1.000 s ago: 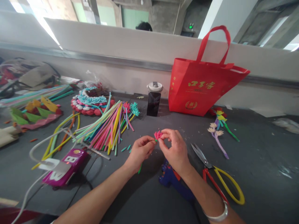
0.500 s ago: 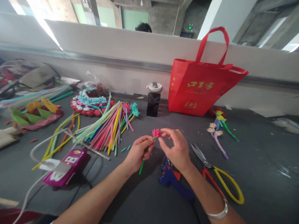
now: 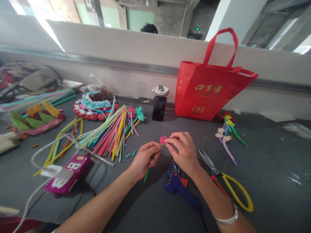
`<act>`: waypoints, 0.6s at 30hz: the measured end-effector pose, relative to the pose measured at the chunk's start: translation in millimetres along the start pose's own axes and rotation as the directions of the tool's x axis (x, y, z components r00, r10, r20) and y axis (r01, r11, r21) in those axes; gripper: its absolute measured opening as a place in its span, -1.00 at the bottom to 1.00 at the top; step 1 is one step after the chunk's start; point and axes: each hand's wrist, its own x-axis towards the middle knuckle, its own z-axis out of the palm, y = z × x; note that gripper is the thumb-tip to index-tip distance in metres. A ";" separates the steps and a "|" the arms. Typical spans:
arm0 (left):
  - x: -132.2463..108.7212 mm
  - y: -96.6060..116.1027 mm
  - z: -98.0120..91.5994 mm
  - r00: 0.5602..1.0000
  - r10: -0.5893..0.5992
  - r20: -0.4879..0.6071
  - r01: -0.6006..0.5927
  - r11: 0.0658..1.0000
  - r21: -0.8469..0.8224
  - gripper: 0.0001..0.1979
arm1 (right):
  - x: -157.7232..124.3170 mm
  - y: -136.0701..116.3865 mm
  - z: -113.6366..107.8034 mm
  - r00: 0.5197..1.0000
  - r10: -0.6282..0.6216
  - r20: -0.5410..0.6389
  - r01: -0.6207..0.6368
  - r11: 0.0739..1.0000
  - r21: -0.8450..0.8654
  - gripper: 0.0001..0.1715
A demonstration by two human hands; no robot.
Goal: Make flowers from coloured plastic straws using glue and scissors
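- The left hand, at lower centre of the frame, pinches thumb against forefinger just below the blossom, its other fingers curled loosely around the green stem; this grip probably steadies the flower and leaves its petals free.
- The right hand is half closed, its thumb and forefinger tips together at the petals' right side, seemingly to shape or set them.
- The blue glue gun lies at lower centre and the open scissors at lower right, both near the right forearm, presumably for easy reach.
- Coloured rods fan out left of centre on the surface, likely spread so that single ones can be picked.
- The pink flower sits at the middle of the frame, between the hands' fingertips, held above the surface; its stem's lower end shows beneath the left hand.
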 end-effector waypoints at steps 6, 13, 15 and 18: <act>-0.7 0.1 2.8 0.999 0.015 -0.033 -0.013 0.999 0.040 -0.82 | -0.1 -1.0 0.9 1.000 0.011 0.024 -0.011 1.000 0.000 -0.94; -1.6 -0.2 3.7 0.997 0.065 -0.049 -0.061 0.995 0.084 -0.75 | -1.7 -2.6 0.3 0.996 0.030 0.085 -0.027 0.999 -0.039 -0.93; -2.2 0.3 4.4 0.994 0.085 -0.064 -0.079 0.991 0.104 -0.75 | -1.6 -3.6 -0.1 0.995 0.027 0.094 -0.022 0.998 -0.060 -0.94; -2.6 1.0 5.4 0.993 0.084 -0.083 -0.074 0.991 0.111 -0.77 | -1.6 -3.8 0.2 0.993 0.019 0.113 -0.009 0.996 -0.089 -0.94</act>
